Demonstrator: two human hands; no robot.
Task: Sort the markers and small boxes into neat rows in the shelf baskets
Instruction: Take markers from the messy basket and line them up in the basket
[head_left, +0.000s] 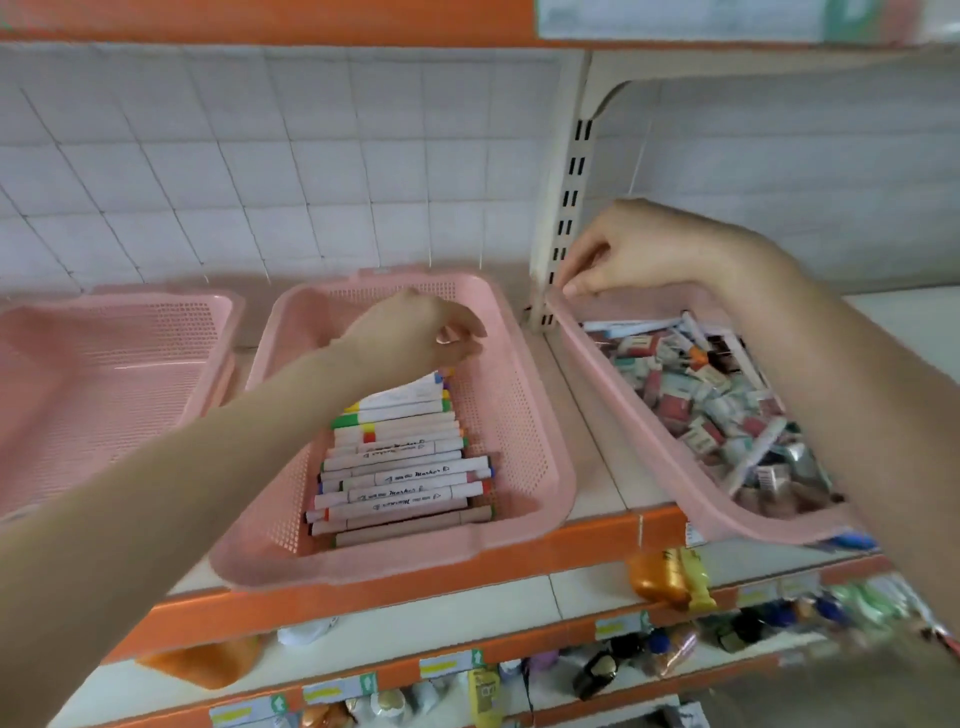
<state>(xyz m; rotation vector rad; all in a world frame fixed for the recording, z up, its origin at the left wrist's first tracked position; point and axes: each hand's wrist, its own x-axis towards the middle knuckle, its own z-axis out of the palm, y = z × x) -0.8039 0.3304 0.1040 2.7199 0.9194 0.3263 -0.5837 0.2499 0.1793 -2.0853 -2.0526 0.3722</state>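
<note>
A middle pink basket (540, 415) holds a neat stack of white markers (405, 467) with coloured caps, lying crosswise along its left side. My left hand (415, 332) hovers just above the far end of that stack, fingers loosely curled, with nothing visible in it. A right pink basket (623, 405) is full of jumbled small boxes (717, 410) and a few loose markers. It sits tilted and overhangs the shelf front. My right hand (639, 249) pinches this basket's rim at its far left corner.
A left pink basket (104, 374) stands beside the middle one with nothing in it. A slotted metal upright (566, 197) rises between the middle and right baskets. Lower shelves (670, 577) carry bottles and small goods. The wall behind is white tile.
</note>
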